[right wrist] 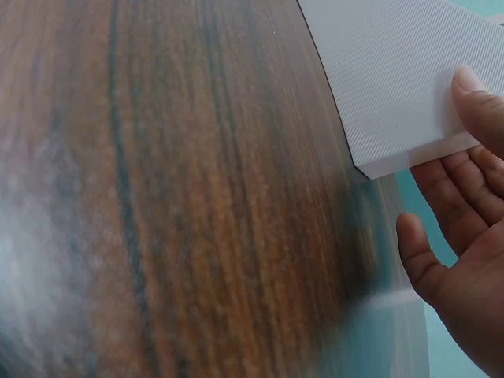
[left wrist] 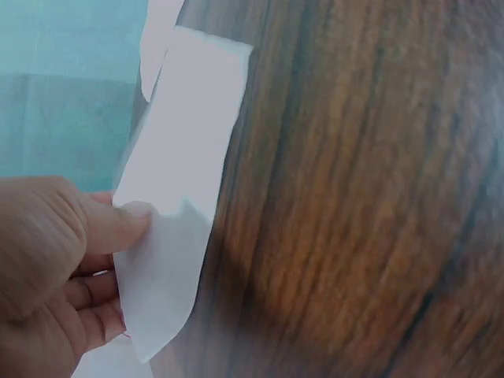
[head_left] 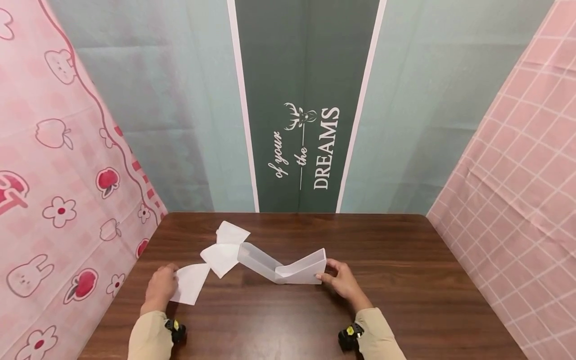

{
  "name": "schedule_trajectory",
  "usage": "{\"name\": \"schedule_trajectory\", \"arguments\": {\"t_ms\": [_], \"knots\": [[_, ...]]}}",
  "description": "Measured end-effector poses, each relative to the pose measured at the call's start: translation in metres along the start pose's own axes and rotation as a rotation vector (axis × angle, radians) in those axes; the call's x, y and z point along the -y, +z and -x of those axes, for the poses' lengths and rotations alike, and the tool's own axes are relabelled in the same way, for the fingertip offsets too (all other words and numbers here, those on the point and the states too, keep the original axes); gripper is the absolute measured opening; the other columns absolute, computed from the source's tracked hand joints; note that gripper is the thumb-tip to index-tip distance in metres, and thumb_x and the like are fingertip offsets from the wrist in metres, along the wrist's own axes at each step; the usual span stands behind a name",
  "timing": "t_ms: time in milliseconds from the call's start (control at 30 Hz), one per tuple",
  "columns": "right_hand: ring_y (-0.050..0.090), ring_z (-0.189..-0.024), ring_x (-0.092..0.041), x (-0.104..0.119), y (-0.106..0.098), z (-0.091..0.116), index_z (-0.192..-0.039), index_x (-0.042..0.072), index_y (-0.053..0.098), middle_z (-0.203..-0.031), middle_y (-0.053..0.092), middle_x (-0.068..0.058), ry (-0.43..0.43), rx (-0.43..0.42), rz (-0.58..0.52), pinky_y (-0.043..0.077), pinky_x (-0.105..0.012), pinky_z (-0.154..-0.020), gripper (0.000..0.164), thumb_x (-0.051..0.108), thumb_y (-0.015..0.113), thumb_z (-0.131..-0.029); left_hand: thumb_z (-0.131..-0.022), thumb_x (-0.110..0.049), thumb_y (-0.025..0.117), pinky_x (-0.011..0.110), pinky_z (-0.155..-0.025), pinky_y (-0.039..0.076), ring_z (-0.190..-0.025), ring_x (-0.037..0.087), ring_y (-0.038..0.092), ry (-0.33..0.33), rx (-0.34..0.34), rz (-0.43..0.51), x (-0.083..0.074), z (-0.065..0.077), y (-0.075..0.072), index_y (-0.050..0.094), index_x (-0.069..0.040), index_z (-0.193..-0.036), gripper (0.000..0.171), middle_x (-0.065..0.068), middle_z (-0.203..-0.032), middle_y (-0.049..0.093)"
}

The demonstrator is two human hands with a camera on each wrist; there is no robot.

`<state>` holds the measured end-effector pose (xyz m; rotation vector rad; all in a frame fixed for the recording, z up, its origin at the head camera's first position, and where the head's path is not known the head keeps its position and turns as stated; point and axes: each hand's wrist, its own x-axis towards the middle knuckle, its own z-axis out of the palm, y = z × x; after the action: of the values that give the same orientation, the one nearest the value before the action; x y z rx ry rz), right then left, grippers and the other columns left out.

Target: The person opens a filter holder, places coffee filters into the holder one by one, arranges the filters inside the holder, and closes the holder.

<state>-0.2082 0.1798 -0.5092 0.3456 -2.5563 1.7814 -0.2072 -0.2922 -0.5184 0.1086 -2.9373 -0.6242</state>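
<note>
My left hand (head_left: 161,289) pinches the edge of a white folded sheet (head_left: 192,284), which looks like a paper napkin. In the left wrist view the thumb (left wrist: 126,226) lies on the sheet's face, with other fingers behind it. A frosted white plastic box (head_left: 302,274) stands on the table in two long, shallow parts that meet in a V. My right hand (head_left: 345,282) grips the right end of this box. The right wrist view shows the thumb (right wrist: 476,102) on the ribbed side of the box (right wrist: 394,71) and fingers beneath.
Two more white folded sheets (head_left: 223,256) lie partly overlapped left of the box, touching or close to its left part. All this is on a brown wood-grain table (head_left: 387,245). Patterned cloths hang at the back and both sides.
</note>
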Motion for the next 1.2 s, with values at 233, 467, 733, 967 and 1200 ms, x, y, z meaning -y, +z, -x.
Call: {"name": "schedule_trajectory", "arguments": {"t_ms": [233,467,733,967,1200], "knots": [[0.06,-0.081,-0.026,0.0,0.0,0.0,-0.105,-0.008,0.062,-0.1,0.064,-0.019,0.002,0.001,-0.011,0.048,-0.025,-0.066,0.032,0.0,0.073,-0.077,-0.079,0.009,0.059,0.053,-0.071,0.044,-0.081,0.043,0.058,-0.004,-0.015,0.015,0.002,-0.001,-0.007,0.06,0.007,-0.087,0.008,0.027,-0.087,0.06],[0.059,-0.082,-0.026,0.0,0.001,-0.001,-0.105,-0.008,0.062,-0.1,0.064,-0.019,0.002,0.003,-0.001,0.048,-0.027,-0.067,0.031,0.001,0.073,-0.077,-0.078,0.008,0.06,0.053,-0.067,0.043,-0.073,0.04,0.057,0.001,-0.041,0.037,0.004,0.003,-0.013,0.059,0.005,-0.081,0.005,0.023,-0.08,0.061],[0.059,-0.075,-0.018,-0.016,0.001,-0.004,-0.104,-0.006,0.063,-0.097,0.065,-0.015,-0.015,-0.007,-0.004,0.047,-0.026,-0.063,0.031,0.003,0.075,-0.076,-0.083,0.003,0.06,0.049,-0.064,0.041,-0.067,0.033,0.053,-0.013,-0.099,0.095,0.004,0.017,-0.023,0.058,0.002,-0.079,0.005,0.016,-0.072,0.058],[0.059,-0.076,-0.019,-0.033,0.002,-0.009,-0.104,-0.006,0.063,-0.097,0.065,-0.015,-0.034,-0.004,-0.02,0.048,-0.026,-0.064,0.034,0.006,0.076,-0.076,-0.082,0.003,0.063,0.046,-0.061,0.039,-0.065,0.03,0.051,0.007,-0.213,0.124,-0.004,0.024,-0.033,0.059,0.002,-0.077,0.006,0.012,-0.07,0.057],[0.062,-0.079,-0.018,-0.039,0.004,-0.012,-0.104,-0.009,0.063,-0.097,0.065,-0.017,-0.053,-0.004,-0.048,0.049,-0.025,-0.066,0.032,0.002,0.074,-0.076,-0.081,0.002,0.066,0.044,-0.062,0.037,-0.064,0.026,0.05,0.033,-0.316,0.16,-0.009,0.022,-0.035,0.061,0.0,-0.077,0.007,0.011,-0.07,0.059]]}}
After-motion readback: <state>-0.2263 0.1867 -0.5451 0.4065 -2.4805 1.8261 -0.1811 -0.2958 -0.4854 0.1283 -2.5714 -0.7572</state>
